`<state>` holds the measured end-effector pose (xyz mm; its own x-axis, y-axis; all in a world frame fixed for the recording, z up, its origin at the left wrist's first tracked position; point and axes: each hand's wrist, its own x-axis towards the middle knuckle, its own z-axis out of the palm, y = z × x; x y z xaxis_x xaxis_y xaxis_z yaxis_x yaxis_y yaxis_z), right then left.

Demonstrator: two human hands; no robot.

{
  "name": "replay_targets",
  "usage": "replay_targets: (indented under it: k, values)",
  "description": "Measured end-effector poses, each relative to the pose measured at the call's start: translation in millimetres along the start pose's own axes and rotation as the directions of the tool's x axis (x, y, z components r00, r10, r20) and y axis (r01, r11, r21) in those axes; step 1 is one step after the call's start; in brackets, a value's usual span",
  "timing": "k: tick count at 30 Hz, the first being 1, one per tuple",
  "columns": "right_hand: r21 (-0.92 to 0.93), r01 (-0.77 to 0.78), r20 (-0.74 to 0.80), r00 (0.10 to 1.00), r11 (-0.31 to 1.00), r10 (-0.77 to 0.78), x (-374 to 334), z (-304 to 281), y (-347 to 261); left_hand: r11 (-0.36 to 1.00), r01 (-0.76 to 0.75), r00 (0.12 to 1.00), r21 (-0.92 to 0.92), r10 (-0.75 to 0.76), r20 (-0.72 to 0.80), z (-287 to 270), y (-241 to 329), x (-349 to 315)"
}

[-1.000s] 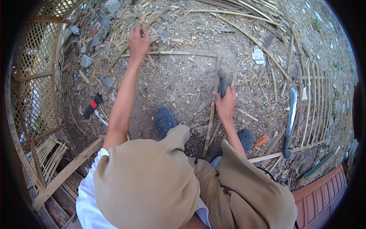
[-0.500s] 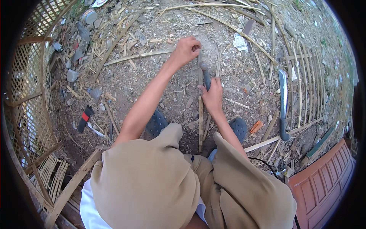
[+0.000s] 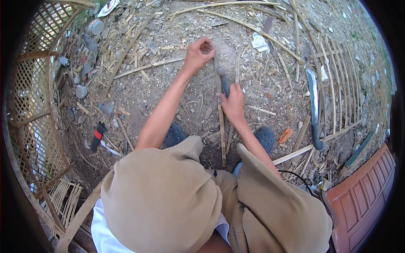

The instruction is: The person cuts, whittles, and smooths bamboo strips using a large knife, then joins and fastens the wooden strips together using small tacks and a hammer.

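Note:
A long, narrow wooden strip point(image 3: 222, 135) lies on the ground between my feet and runs away from me, its far part greyer. My left hand point(image 3: 200, 54) is closed in a pinch at the strip's far end; any smaller thing between the fingertips is hidden. My right hand point(image 3: 233, 103) is wrapped round a dark-handled tool point(image 3: 225, 84) with a rounded end, rather like a hammer. That end rests over or just above the strip's far part, and the right thumb is beside the strip. Both forearms reach forward past my knees.
A machete point(image 3: 313, 99) lies at the right beside a slatted wooden frame point(image 3: 341, 88). A brown panelled board point(image 3: 358, 198) is at the lower right. Lattice panels point(image 3: 31, 92) stand at the left. Thin sticks point(image 3: 253, 29) and debris litter the ground near a black-and-red object point(image 3: 98, 135).
The view has shifted slightly, so hands and tool appear a little further left. My left hand keeps its pinch at the strip's far end, and my right hand still grips the tool.

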<state>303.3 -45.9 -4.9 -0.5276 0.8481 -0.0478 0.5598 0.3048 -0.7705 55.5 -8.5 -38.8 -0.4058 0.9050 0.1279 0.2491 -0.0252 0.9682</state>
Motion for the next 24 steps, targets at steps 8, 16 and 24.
replay_targets:
  k: [8, 16, 24]
  values:
    - [0.000, -0.021, 0.016, 1.000, 1.000, 0.021, -0.1, -2.6, 2.3, 0.997, 0.042, 0.998, -0.068, -0.045, -0.036, 9.6, 2.0, -7.0]
    - [-0.007, 0.002, -0.001, 1.000, 1.000, -0.002, -0.6, -1.4, 2.5, 0.993, -0.043, 0.998, 0.109, 0.048, -0.047, 9.7, 11.3, -7.8]
    - [-0.020, -0.019, 0.035, 0.999, 1.000, 0.019, -0.5, -3.4, 0.2, 0.953, -0.179, 0.982, 0.245, 0.186, -0.005, 13.8, 18.0, -11.6]
